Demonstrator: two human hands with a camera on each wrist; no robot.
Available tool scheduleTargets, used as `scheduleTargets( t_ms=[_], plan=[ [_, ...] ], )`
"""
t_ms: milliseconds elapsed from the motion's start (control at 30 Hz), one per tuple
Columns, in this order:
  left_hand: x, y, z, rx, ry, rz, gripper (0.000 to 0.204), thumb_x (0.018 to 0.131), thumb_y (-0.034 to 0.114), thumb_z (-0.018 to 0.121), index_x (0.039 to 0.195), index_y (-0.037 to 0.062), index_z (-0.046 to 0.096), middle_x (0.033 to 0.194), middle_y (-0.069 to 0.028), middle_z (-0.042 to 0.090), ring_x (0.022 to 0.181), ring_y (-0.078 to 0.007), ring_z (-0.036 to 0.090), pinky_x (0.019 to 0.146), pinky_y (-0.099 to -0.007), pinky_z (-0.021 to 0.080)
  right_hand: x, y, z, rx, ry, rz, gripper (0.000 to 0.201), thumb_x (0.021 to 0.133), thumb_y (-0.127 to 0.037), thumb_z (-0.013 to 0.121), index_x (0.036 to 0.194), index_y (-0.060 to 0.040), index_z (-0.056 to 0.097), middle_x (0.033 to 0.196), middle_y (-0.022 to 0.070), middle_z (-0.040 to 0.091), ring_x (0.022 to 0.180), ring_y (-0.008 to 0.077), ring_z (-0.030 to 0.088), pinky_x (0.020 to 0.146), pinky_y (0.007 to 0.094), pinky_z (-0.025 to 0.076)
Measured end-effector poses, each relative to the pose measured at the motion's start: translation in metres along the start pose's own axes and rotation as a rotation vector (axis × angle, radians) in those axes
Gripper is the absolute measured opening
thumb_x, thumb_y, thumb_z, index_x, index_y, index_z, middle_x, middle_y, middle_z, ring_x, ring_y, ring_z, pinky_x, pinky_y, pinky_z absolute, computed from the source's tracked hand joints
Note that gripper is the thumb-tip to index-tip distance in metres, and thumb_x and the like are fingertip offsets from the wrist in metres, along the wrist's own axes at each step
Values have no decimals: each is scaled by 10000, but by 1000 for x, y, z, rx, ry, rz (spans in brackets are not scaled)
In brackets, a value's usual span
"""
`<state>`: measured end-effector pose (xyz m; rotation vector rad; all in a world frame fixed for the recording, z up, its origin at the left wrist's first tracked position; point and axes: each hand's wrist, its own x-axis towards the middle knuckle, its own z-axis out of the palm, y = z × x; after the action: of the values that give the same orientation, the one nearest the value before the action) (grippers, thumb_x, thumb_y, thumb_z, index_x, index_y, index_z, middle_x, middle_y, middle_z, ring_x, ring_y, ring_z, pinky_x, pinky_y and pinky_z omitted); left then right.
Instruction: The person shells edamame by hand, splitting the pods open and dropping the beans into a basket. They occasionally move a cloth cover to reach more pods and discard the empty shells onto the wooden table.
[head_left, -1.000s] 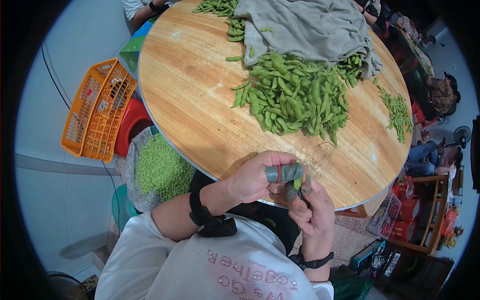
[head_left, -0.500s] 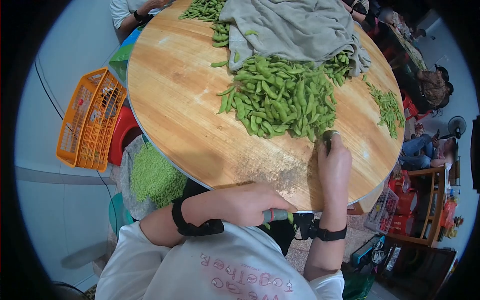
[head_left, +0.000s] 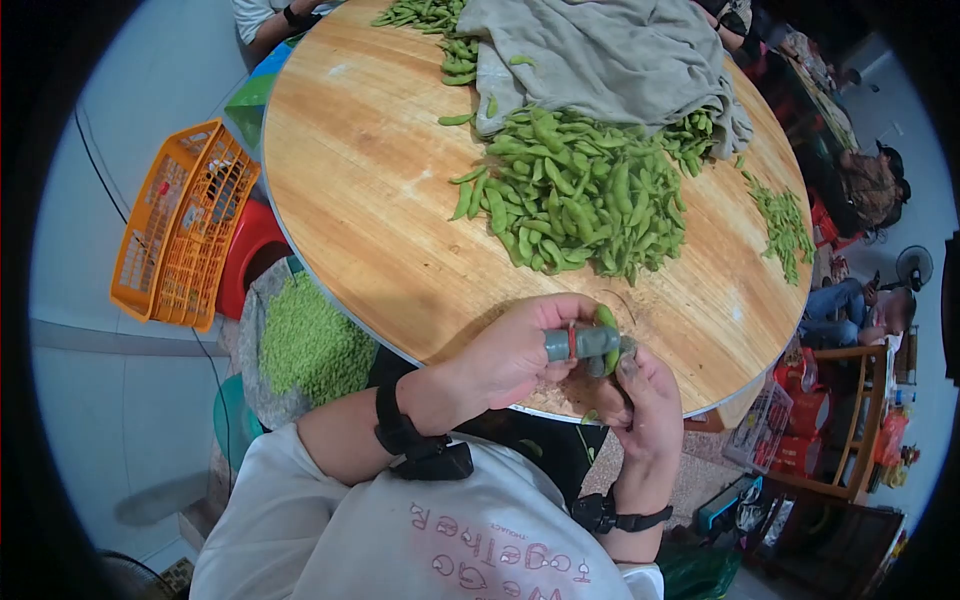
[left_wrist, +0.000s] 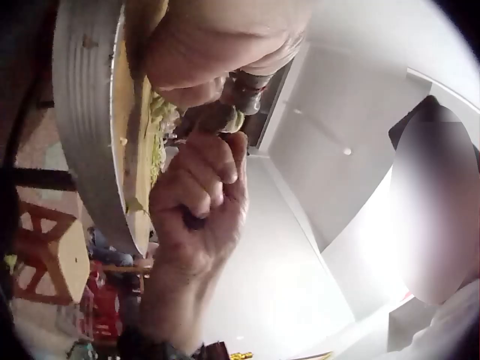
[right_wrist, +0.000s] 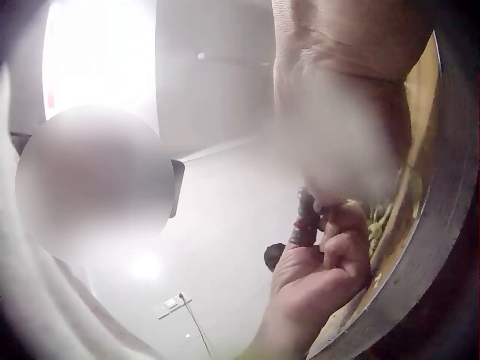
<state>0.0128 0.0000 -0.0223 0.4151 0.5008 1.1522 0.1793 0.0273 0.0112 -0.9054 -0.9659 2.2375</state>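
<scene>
Above the table's near edge, a green soybean pod (head_left: 607, 322) stands upright between both hands. My left hand (head_left: 515, 350) pinches it with a thumb wrapped in a grey-green cover (head_left: 582, 343) and a red band. On the right, my right hand (head_left: 650, 395) holds the pod's lower end between thumb and curled fingers; its thumb tip has a dark covering. In the left wrist view the right hand (left_wrist: 196, 199) shows its fingers folded in, meeting the left. A thin green scrap (head_left: 588, 428) is below the hands. Beyond them lies a large heap of pods (head_left: 580, 190).
A grey cloth (head_left: 600, 60) covers the far part of the heap on the round wooden table (head_left: 350, 180). Flatter pods (head_left: 783, 230) lie at right. Shelled beans (head_left: 310, 340) fill a lined container at left, beside a red stool (head_left: 245, 255) and an orange basket (head_left: 185, 225).
Half a second ago the right hand was at the heap's near edge and the left was low by the table edge. Now both have come together above the edge, around a pod.
</scene>
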Motion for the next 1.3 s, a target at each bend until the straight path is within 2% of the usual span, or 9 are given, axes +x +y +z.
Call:
scheduleTargets(
  t_ms=[167,367,667,767,833,900,1000,1133,1300],
  plan=[
    [-5,2,1,2,91,141,176,827,76,599,985,22,542,851,-44,594,749,-116,565,662,-224,443,-10,2,15,-29,97,-7,216,926,-214,426,916,-4,476,598,3,442,456,50,327,414,174,252],
    [-7,0,8,409,214,293,137,832,84,591,952,24,566,829,-25,585,737,-88,547,689,-213,431,-7,9,10,-61,51,-68,164,934,-150,405,965,-7,478,614,22,448,463,44,322,411,172,246],
    [-8,3,-9,-61,-215,-87,111,833,121,586,906,38,577,822,19,562,746,-46,507,660,-185,396,-10,10,11,253,-61,82,163,928,-138,425,1030,-24,480,607,4,440,421,40,284,384,169,217],
    [-7,-1,5,165,54,77,124,807,118,619,895,47,568,792,24,542,738,-50,491,670,-189,395,-3,16,5,2,66,-40,138,900,-90,463,1003,-11,511,628,15,473,468,46,351,425,180,294],
    [-5,1,8,912,163,326,125,797,89,633,887,50,556,770,25,521,744,-49,473,687,-190,391,0,21,8,-834,309,-404,98,869,-29,478,934,2,544,648,12,501,555,48,415,511,197,367],
    [-5,0,8,886,179,286,127,789,60,637,880,47,549,769,19,518,757,-51,466,697,-201,397,0,18,8,-887,350,-474,79,852,1,483,883,6,556,671,-6,517,624,42,436,578,206,391],
    [-7,3,7,931,166,206,122,789,54,630,875,41,545,784,10,529,778,-55,478,698,-214,408,-2,11,1,-440,214,-167,67,857,-34,514,895,2,555,670,-31,506,609,43,433,556,208,385],
    [-7,11,12,1032,116,172,122,794,23,603,902,23,546,832,-5,558,795,-62,492,706,-225,418,-1,13,-7,-217,176,-51,69,860,-49,528,887,10,550,655,-47,490,584,51,436,530,218,392],
    [-5,8,15,1249,228,164,131,804,0,575,932,10,548,852,-11,567,797,-72,502,694,-230,425,5,21,6,-1045,397,-547,90,812,-51,570,805,18,512,578,146,516,456,274,478,469,311,405]
  ],
)
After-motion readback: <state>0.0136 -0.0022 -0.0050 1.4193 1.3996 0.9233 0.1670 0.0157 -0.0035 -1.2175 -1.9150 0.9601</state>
